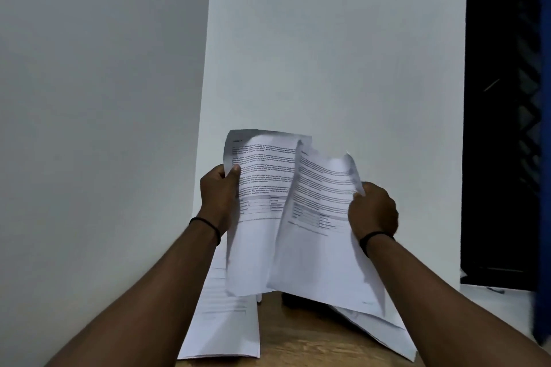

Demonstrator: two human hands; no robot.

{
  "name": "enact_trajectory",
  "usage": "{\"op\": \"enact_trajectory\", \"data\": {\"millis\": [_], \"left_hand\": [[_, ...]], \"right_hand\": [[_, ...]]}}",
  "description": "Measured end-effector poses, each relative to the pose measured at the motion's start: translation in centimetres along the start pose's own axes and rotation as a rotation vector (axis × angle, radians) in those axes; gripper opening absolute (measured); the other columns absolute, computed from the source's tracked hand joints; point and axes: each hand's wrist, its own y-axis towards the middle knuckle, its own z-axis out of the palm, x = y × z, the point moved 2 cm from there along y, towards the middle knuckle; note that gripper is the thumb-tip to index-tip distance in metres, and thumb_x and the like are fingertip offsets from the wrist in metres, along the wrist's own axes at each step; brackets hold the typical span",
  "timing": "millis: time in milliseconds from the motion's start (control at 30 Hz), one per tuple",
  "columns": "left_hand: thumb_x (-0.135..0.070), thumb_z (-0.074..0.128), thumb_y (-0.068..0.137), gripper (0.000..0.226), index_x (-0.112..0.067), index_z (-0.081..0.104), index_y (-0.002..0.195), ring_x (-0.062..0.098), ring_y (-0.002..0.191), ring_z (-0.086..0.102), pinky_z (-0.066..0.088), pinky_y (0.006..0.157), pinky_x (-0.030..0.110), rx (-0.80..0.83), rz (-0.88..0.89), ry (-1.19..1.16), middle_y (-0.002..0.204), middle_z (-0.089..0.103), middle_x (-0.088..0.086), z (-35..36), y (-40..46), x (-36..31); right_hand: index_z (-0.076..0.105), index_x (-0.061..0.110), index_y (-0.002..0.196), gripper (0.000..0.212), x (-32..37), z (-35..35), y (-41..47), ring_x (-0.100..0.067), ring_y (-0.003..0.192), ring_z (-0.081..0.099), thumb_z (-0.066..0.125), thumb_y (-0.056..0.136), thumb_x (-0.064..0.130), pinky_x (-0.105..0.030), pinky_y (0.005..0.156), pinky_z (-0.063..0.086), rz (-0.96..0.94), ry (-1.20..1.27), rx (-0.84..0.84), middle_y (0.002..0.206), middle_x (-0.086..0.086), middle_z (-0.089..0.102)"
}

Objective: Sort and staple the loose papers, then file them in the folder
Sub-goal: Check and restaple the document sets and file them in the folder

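Loose papers, printed, white: two sheets held up in the air above the wooden table [301, 345], which serves as the landmark below.

Left sheet [259, 211]: printed text with a small table block partway down; upright, slightly curled at its top left corner. The left hand [219, 198] pinches its left edge, thumb on the printed face, fingers behind.

Right sheet [322, 232]: same kind of layout; tilted, its left edge overlapping the front of the left sheet, its top edge crumpled. The right hand [372, 211] grips its right edge, fingers curled round the paper.

Both sheets hang with their bottom edges just above the table's far part.

Paper pile, left [223, 325]: several printed sheets lying flat on the table's left side, below the left sheet, overhanging the table's edge.

Paper pile, right [384, 334]: further sheets lying on the table's right side, below the right sheet.

Dark object [301, 301]: on the table between the piles, mostly hidden by the held sheets; kind cannot be told.

Black wristbands: one on each wrist, left [207, 225] and right [374, 240].

White wall [343, 53]: behind the table.
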Motion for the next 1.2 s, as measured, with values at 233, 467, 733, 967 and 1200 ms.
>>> {"op": "enact_trajectory", "data": {"millis": [233, 467, 733, 967, 1200], "left_hand": [[-0.012, 0.056, 0.098, 0.019, 0.0, 0.067, 0.108, 0.026, 0.081, 0.073, 0.061, 0.07, 0.036, 0.423, -0.244, -0.374, 0.098, 0.075, 0.015, 1.4, -0.4, -2.8], [-0.015, 0.077, 0.072, 0.02, -0.001, 0.064, 0.079, 0.026, 0.075, 0.056, 0.048, 0.071, 0.035, 0.18, -0.265, -0.02, 0.078, 0.062, 0.015, 3.9, -0.9, 0.1], [-0.037, 0.068, 0.084, 0.036, -0.002, 0.063, 0.078, 0.021, 0.067, 0.058, 0.045, 0.066, 0.03, 0.103, -0.126, 0.27, 0.077, 0.07, 0.009, 2.2, -1.4, 4.7], [-0.022, 0.057, 0.096, 0.022, -0.025, 0.047, 0.115, 0.012, 0.08, 0.059, 0.044, 0.067, 0.028, -0.059, 0.058, 0.269, 0.088, 0.059, -0.009, 4.0, -2.9, 4.8], [-0.026, 0.069, 0.093, 0.027, -0.003, 0.066, 0.105, 0.013, 0.081, 0.067, 0.059, 0.073, 0.03, 0.14, 0.054, 0.042, 0.093, 0.071, 0.002, 5.8, -3.7, 4.7]], "right_hand": [[0.058, 0.014, 0.075, 0.02, -3.8, -0.4, 0.0, -0.032, 0.073, 0.058, 0.046, 0.089, 0.005, -0.031, 0.065, 0.046, 0.032, -0.148, 0.118, 0.08, -0.008, 0.062], [0.045, 0.011, 0.066, 0.029, 0.8, 0.8, -0.7, -0.021, 0.073, 0.046, 0.06, 0.09, 0.017, -0.029, 0.066, 0.034, 0.099, 0.462, 0.393, 0.067, -0.003, 0.052], [0.073, 0.014, 0.092, 0.05, 0.0, 2.1, -1.2, -0.024, 0.088, 0.069, 0.046, 0.1, 0.055, -0.034, 0.081, 0.052, 0.249, 0.817, 0.673, 0.092, -0.002, 0.076], [0.075, 0.011, 0.1, 0.013, -1.8, 1.4, -1.2, -0.017, 0.089, 0.074, 0.075, 0.088, 0.016, -0.026, 0.07, 0.058, -0.036, 0.679, 0.564, 0.1, -0.006, 0.077], [0.073, 0.012, 0.104, 0.024, -5.0, 0.0, -1.4, -0.009, 0.08, 0.072, 0.081, 0.082, 0.019, -0.018, 0.062, 0.055, 0.0, 0.728, 0.352, 0.095, 0.003, 0.076]]}}
